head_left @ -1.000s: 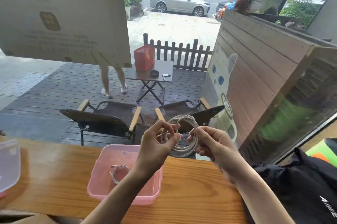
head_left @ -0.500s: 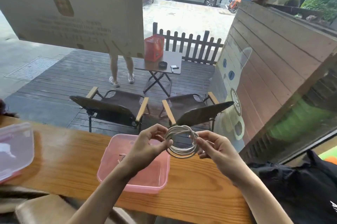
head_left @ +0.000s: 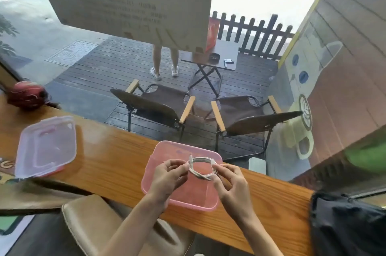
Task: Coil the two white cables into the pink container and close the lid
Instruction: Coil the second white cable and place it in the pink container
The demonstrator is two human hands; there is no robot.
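Both hands pinch one coiled white cable (head_left: 202, 168), left hand (head_left: 169, 178) on its left side, right hand (head_left: 230, 182) on its right, over the one open pink plastic container (head_left: 158, 184) on the wooden counter (head_left: 112, 161); one clear lid (head_left: 45, 147) lies well left

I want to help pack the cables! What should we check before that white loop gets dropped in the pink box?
1. Cable wound into a tidy loop: ok. The coiled white cable is a neat ring with its plug ends tucked close.
2. Both hands holding it: ok. The left hand pinches one side, the right hand the other.
3. Loop over the box: ok. It hangs above the pink container.
4. Box open: ok. The clear lid lies apart on the wooden counter.
5. First cable already inside: cannot tell, the hands hide the bottom.
6. Loop small enough to fit: ok, it looks narrower than the box.
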